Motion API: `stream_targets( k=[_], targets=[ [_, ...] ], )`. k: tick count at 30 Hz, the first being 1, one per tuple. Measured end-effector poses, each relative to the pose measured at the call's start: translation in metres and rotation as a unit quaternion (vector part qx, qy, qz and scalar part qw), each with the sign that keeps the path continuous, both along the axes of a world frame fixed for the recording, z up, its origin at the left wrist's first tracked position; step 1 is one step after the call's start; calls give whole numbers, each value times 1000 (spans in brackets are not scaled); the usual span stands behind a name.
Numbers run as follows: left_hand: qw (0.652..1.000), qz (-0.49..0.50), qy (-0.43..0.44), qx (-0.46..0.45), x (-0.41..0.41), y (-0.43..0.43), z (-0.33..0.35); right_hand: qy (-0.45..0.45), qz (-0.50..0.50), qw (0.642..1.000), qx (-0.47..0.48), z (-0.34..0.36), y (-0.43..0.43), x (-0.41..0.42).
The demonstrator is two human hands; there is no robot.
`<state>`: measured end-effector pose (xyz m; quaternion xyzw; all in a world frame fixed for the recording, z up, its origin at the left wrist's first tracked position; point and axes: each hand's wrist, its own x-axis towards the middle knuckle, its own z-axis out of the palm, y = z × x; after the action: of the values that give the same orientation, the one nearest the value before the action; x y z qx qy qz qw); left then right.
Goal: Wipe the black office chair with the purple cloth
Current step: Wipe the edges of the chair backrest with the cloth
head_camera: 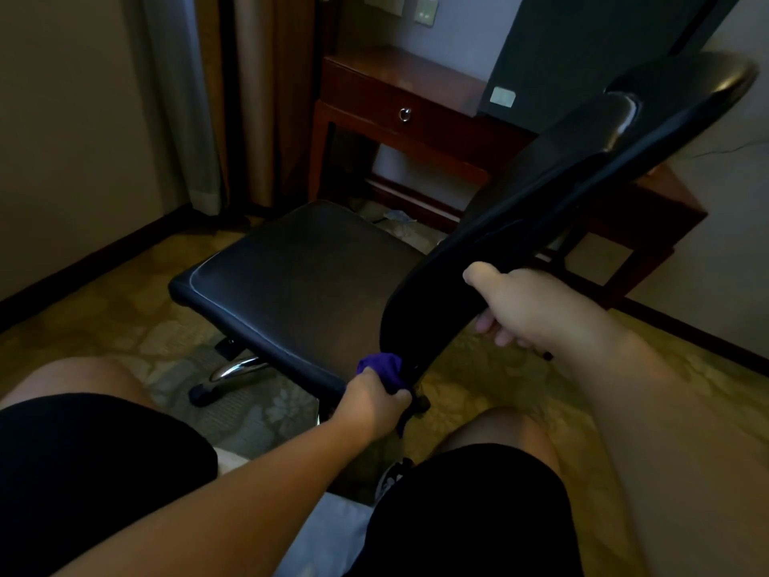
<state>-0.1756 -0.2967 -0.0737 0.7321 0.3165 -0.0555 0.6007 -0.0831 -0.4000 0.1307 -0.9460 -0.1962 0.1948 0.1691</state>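
Flowery carpet (pixel 104 318) lies under the black office chair (pixel 291 276); bottom middle, the left hand (pixel 372 399) squeezes the purple cloth (pixel 380 364) against it, right hand (pixel 532 310) grips its back edge

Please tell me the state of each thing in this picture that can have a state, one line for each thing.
Black padded office chair: standing on its chrome base.
Purple fabric cloth: bunched up, at the lower corner of the backrest.
Left hand: grips the cloth.
Right hand: grips the backrest's side edge.
Dark wooden desk drawer with a ring pull: closed.
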Motion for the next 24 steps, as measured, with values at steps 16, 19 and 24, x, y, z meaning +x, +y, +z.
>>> stream_targets(
  k=[16,19,24],
  targets=[
    [996,28,-88,-1,28,26,70,-10,34,999,15,-8,-8,16],
    [987,57,-150,-3,30,32,85,-12,34,999,25,-11,-9,22],
    [981,88,-169,-31,31,19,65,-4,32,999,33,-15,-15,35]
  ],
)
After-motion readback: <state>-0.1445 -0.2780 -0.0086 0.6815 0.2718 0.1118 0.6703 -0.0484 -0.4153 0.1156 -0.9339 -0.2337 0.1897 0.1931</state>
